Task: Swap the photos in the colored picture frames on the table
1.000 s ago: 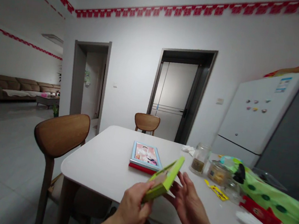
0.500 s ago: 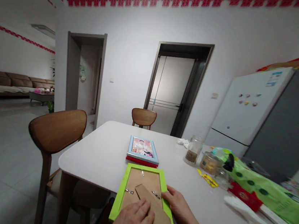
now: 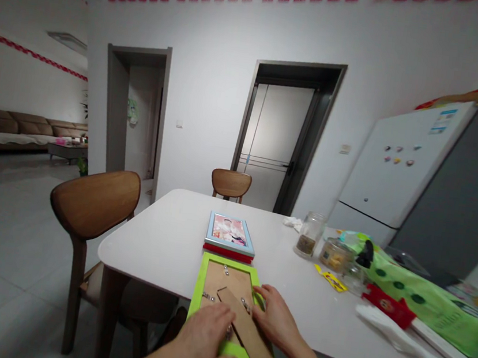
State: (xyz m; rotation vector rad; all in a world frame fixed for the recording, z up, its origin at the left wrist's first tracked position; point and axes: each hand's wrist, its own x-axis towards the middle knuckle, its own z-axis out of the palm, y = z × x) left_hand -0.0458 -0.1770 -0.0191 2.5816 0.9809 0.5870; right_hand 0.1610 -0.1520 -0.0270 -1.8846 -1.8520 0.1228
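Observation:
A lime-green picture frame (image 3: 198, 290) lies face down at the table's near edge, its brown backboard (image 3: 231, 277) and angled stand leg (image 3: 242, 327) facing up. Metal clips hold the board at the top and sides; another shows by my left fingertips. My left hand (image 3: 204, 337) grips the frame's lower left part, fingers bent over the board and thumb by the bottom rim. On the right rim my right hand (image 3: 276, 317) is closed, its fingers near the right clip (image 3: 245, 304). Just beyond, a light-blue framed picture (image 3: 210, 231) rests on a red frame (image 3: 229, 255).
On the table's right stand a glass jar (image 3: 308, 237) and a lower jar with yellowish contents (image 3: 336, 255). Around them lie a yellow packet (image 3: 331, 278), a green bag (image 3: 416, 299) and white plastic (image 3: 398, 335). Wooden chairs (image 3: 97, 199) stand at the left and far side.
My left hand has shifted from the middle of the board toward the lower left. My right hand has slid up and inward over the right rim. The view has tilted slightly.

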